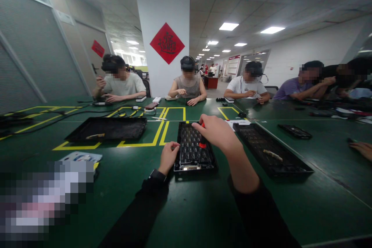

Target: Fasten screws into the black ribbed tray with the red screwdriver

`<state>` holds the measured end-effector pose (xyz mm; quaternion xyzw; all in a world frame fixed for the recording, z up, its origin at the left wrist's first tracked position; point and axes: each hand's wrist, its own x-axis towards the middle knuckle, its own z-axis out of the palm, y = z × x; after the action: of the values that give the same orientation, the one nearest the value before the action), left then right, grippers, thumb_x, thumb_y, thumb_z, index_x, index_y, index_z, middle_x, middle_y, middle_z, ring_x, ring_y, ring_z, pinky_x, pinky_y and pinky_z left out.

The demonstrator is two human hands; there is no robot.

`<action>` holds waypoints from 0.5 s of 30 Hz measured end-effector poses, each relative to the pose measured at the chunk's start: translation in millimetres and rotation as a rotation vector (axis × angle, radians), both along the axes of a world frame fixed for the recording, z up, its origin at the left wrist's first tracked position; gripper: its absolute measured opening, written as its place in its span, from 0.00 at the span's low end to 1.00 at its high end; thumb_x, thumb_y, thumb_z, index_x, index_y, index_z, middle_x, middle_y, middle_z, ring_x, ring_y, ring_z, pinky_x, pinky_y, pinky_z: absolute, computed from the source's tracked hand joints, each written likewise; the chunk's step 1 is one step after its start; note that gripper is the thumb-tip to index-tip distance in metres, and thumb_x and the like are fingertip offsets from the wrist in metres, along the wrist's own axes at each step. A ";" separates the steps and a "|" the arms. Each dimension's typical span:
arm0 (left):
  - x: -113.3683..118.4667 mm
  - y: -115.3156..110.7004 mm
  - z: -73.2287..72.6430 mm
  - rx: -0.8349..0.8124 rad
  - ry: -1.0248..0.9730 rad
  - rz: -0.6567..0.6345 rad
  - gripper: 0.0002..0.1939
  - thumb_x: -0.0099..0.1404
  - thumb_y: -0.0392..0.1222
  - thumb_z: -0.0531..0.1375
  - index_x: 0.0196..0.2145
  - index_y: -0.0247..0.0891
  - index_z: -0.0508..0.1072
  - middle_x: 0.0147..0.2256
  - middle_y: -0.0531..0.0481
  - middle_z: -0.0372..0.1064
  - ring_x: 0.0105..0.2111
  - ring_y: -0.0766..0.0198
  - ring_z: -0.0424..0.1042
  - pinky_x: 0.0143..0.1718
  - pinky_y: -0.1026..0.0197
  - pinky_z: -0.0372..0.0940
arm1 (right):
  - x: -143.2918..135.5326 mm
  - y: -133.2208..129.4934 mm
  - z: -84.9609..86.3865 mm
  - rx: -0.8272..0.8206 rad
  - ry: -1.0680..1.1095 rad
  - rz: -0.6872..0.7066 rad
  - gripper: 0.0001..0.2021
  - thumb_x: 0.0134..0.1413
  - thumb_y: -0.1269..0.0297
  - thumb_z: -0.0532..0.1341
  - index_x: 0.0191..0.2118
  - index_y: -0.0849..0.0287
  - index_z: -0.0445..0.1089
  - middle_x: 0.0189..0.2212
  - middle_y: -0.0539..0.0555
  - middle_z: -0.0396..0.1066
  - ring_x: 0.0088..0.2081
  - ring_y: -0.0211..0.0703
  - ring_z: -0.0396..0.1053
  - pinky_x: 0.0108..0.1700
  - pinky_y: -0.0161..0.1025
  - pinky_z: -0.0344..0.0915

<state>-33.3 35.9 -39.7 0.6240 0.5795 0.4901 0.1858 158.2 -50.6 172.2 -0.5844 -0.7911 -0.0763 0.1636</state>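
Note:
A black rectangular case [188, 151], with rows of small clear or shiny pieces inside, lies lengthwise in front of me. My right hand [222, 133] is closed around a red and black screwdriver [202, 143], held upright with its shaft pointing down at the case's lower right part. Whether the tip sits in a screw is too small to tell. At the case's left edge, my left hand [169, 157] is closed with thumb and fingers on the rim. A pale strip [190, 168] runs along the near end of the case.
On the green table [192, 213], black trays lie left [116, 130] and right [261, 139], each holding a small pale piece. A smaller black part [295, 131] is farther right. Cables [72, 111] cross the left side. Several people sit opposite; another hand [360, 149] shows at right.

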 end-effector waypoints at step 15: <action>1.1 0.6 1.1 -0.005 -0.021 0.009 0.07 0.57 0.39 0.55 0.31 0.37 0.73 0.33 0.48 0.69 0.35 0.63 0.67 0.39 0.60 0.61 | -6.3 -5.4 -0.1 0.016 -0.044 -0.021 0.18 0.58 0.52 0.46 0.42 0.59 0.65 0.39 0.60 0.70 0.39 0.52 0.70 0.38 0.43 0.62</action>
<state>-32.2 36.5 -38.6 0.6156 0.5817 0.4960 0.1915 152.0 -56.0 172.1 -0.5897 -0.7876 -0.0970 0.1501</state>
